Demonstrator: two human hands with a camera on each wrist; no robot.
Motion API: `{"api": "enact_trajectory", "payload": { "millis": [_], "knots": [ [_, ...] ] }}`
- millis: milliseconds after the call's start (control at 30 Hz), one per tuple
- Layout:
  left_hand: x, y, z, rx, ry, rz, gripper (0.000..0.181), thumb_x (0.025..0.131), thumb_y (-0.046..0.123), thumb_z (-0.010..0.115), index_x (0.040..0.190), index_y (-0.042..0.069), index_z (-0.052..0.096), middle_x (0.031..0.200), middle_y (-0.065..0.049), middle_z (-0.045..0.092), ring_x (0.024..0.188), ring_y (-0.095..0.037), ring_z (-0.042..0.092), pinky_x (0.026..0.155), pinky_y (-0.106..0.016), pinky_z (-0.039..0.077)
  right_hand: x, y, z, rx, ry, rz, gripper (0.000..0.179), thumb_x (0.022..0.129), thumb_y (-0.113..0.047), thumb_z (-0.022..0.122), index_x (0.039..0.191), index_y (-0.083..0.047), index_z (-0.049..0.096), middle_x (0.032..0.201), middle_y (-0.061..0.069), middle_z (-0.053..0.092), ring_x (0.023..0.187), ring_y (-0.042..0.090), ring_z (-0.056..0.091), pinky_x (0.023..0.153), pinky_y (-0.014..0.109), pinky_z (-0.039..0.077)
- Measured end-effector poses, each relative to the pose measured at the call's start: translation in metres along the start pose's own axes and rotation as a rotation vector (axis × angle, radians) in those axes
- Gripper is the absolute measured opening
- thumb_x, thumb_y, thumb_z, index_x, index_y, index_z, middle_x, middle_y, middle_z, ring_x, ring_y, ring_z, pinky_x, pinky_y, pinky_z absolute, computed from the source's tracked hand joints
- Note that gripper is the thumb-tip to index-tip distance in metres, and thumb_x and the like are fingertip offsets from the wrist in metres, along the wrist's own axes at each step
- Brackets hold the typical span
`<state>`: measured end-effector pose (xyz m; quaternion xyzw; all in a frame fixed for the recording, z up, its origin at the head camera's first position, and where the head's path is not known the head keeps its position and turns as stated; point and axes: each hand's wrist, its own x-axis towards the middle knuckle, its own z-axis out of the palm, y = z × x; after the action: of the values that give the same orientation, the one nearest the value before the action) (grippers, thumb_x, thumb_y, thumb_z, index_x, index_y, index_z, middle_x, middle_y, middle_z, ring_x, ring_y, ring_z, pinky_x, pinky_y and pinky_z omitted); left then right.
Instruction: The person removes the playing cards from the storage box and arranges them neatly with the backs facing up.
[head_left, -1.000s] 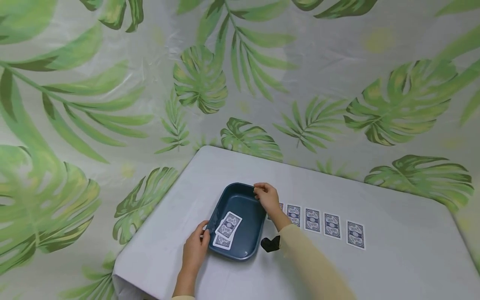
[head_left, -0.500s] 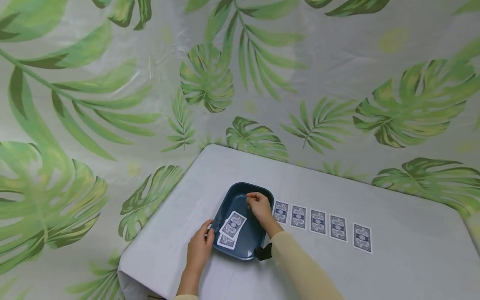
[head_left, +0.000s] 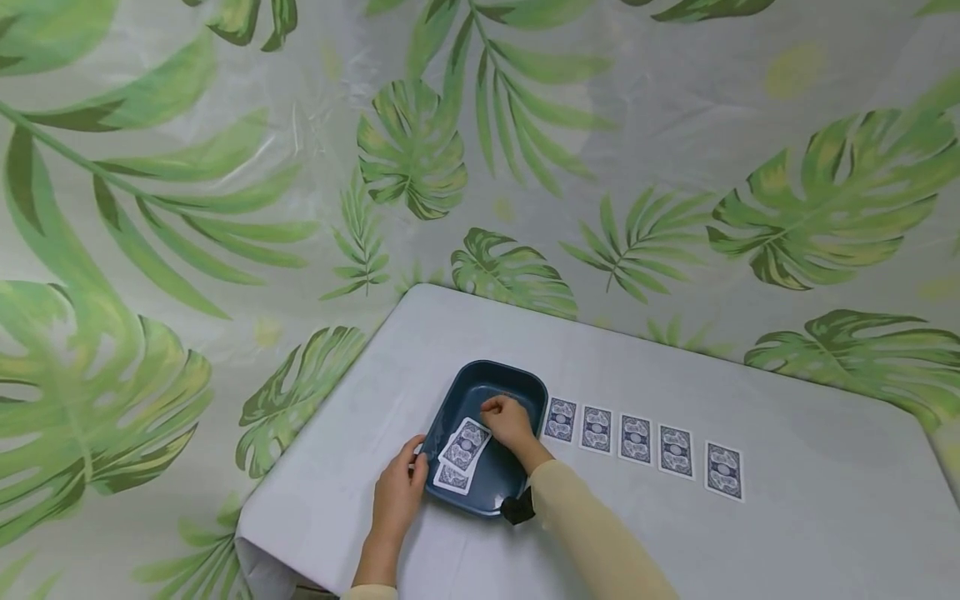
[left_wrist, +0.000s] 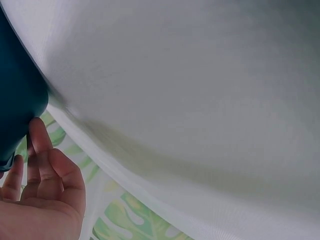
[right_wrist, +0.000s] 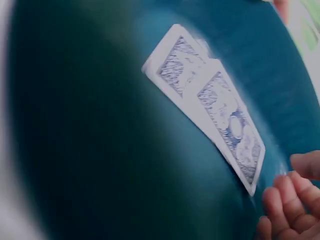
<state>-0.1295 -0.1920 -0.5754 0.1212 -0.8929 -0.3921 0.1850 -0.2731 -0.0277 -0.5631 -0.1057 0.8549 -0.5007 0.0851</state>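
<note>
A dark blue tray [head_left: 498, 479] stands on the white-covered table. Inside it, on the left, two overlapping playing cards [head_left: 465, 446] lie with their patterned backs up. My left hand [head_left: 399, 492] is at the tray's left side; in the left wrist view its fingertips [left_wrist: 37, 127] touch the outer wall of the tray. Over the tray's inside, just right of the cards, is my right hand [head_left: 510, 423], its fingers bent loosely. In the right wrist view nothing shows between thumb and fingers [right_wrist: 280, 202], close to the upper card's corner.
Right of the tray, several face-down cards [head_left: 635, 440] lie in a spaced row; the last card [head_left: 724, 471] sits a little farther off. A black piece [head_left: 517, 507] hangs at the right wrist. Behind the table [head_left: 810, 508] stands a leaf-patterned backdrop [head_left: 525, 150].
My right hand has moved from the tray's far right rim inward over the tray, toward the two cards. The left hand stays at the tray's left side, and the head view has shifted slightly.
</note>
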Motion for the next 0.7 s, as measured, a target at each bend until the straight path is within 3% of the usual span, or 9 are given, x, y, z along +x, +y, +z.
{"api": "enact_trajectory", "payload": {
  "millis": [133,267,467,700],
  "knots": [
    [0.0004,-0.0004,-0.0007,-0.006,-0.005,-0.002,0.032,0.096,0.012,0.058,0.127,0.009,0.063,0.094,-0.01,0.069,0.076,-0.021,0.065,0.071,-0.043,0.051,-0.0058,-0.0053,0.001,-0.174,-0.072,0.005,0.019,0.082,-0.01,0.072,0.096,0.003,0.066,0.082,0.008,0.062,0.074,0.02,0.056,0.069,0.034,0.048],
    [0.0003,-0.0002,0.0001,-0.001,-0.01,-0.01,0.032,0.096,0.012,0.059,0.127,0.01,0.063,0.094,-0.009,0.069,0.076,-0.02,0.064,0.071,-0.042,0.051,-0.0085,-0.006,0.0017,-0.298,-0.114,0.028,0.036,0.076,-0.018,0.083,0.101,0.001,0.065,0.093,0.011,0.063,0.086,0.025,0.057,0.082,0.041,0.048],
    [-0.0001,0.0008,0.0008,0.002,-0.008,-0.013,0.032,0.095,0.012,0.059,0.127,0.01,0.063,0.094,-0.009,0.069,0.076,-0.02,0.064,0.071,-0.042,0.051,-0.0096,-0.0046,0.0023,-0.361,-0.143,0.069,0.057,0.063,-0.025,0.092,0.105,-0.002,0.061,0.101,0.014,0.055,0.094,0.03,0.053,0.09,0.045,0.045],
    [0.0002,0.0006,0.0004,-0.005,-0.006,-0.011,0.032,0.096,0.012,0.058,0.127,0.009,0.062,0.094,-0.009,0.069,0.076,-0.02,0.064,0.071,-0.042,0.051,-0.0104,-0.0029,0.0053,-0.439,-0.144,0.031,0.05,0.058,-0.026,0.094,0.089,-0.004,0.061,0.089,0.009,0.05,0.085,0.026,0.05,0.082,0.042,0.045]
  ]
}}
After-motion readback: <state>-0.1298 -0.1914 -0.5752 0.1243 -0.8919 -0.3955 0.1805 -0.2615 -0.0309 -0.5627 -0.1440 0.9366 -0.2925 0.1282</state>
